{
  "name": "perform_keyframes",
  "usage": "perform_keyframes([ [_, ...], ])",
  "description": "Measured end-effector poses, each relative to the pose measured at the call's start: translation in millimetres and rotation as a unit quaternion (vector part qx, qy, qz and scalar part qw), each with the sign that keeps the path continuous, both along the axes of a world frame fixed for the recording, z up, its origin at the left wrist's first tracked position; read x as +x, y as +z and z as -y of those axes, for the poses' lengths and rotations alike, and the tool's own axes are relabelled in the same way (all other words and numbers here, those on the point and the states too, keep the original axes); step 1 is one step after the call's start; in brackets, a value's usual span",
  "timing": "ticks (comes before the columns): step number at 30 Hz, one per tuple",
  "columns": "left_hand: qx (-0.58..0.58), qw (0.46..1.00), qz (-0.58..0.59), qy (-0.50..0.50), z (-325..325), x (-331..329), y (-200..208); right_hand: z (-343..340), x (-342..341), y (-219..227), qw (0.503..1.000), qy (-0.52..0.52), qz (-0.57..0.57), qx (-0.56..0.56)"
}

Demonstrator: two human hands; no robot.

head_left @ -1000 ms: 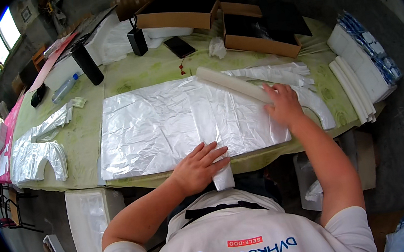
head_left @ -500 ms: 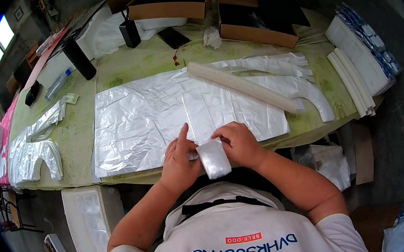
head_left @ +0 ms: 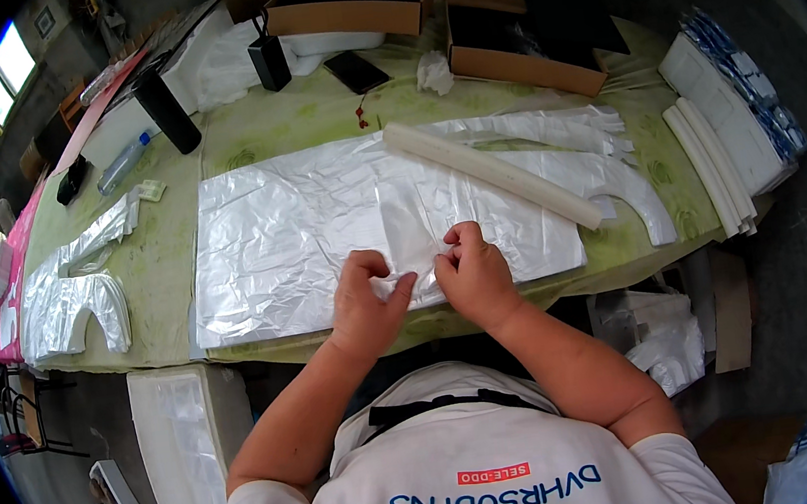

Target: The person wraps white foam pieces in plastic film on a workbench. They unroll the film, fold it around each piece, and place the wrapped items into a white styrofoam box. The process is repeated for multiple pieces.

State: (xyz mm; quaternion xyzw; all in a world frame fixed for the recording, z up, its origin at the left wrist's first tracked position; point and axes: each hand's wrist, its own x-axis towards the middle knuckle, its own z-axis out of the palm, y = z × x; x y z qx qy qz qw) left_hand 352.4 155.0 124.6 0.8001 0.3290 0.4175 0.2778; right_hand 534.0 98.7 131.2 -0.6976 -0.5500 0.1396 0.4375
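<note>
Head view: both hands, left (head_left: 366,297) and right (head_left: 472,274), close together at worktop (head_left: 164,271) near edge, each pinched on plastic sheet (head_left: 319,222) hem. Sheet lies flat; roll (head_left: 490,173) rests across its far right corner.

A packing workshop: a long green-covered worktop (head_left: 239,141) spread with clear plastic sheets (head_left: 301,234), open cardboard boxes (head_left: 509,43) beyond the fingers, stacked white packs (head_left: 715,163) at right
</note>
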Motion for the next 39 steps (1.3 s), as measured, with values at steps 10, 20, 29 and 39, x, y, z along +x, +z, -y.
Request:
perform_keyframes([
  [10, 0.121, 0.905, -0.346, -0.216, -32, 8, 22, 7, 1, -6, 0.996, 0.032, 0.05, 0.072],
  [20, 0.124, 0.886, -0.37, -0.252, -12, 8, 35, 43, 7, 18, 0.994, 0.106, -0.01, -0.018],
  [29, 0.115, 0.875, -0.372, -0.286, 0, 4, 33, 71, 33, 39, 0.963, 0.187, 0.152, 0.124],
  [39, 0.05, 0.979, -0.158, -0.116, -12, 8, 12, 29, 59, 18, 0.961, 0.215, 0.175, -0.011],
])
